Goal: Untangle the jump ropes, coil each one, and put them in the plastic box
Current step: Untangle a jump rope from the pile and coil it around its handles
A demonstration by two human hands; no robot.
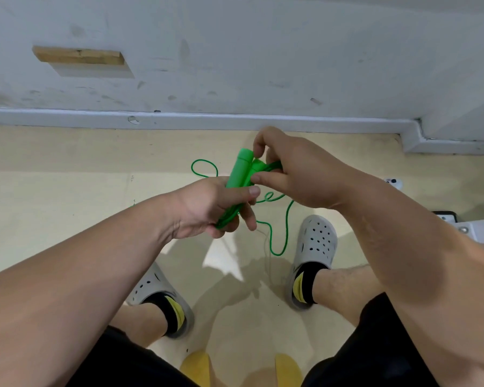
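I hold a green jump rope in front of me, above the floor. My left hand point(210, 206) grips its two green handles point(239, 170) side by side, with their ends pointing up toward the wall. My right hand point(294, 171) pinches the green cord at the top of the handles. The loose cord point(284, 233) hangs down in loops between my feet, and one loop point(204, 167) sticks out to the left of the handles. No plastic box is in view.
A beige floor point(67, 191) meets a white wall with a baseboard point(207, 121) straight ahead. My feet in grey clogs point(316, 244) stand below. A white object with metal parts point(464, 227) sits at the right edge. A yellow seat edge point(199, 367) shows at the bottom.
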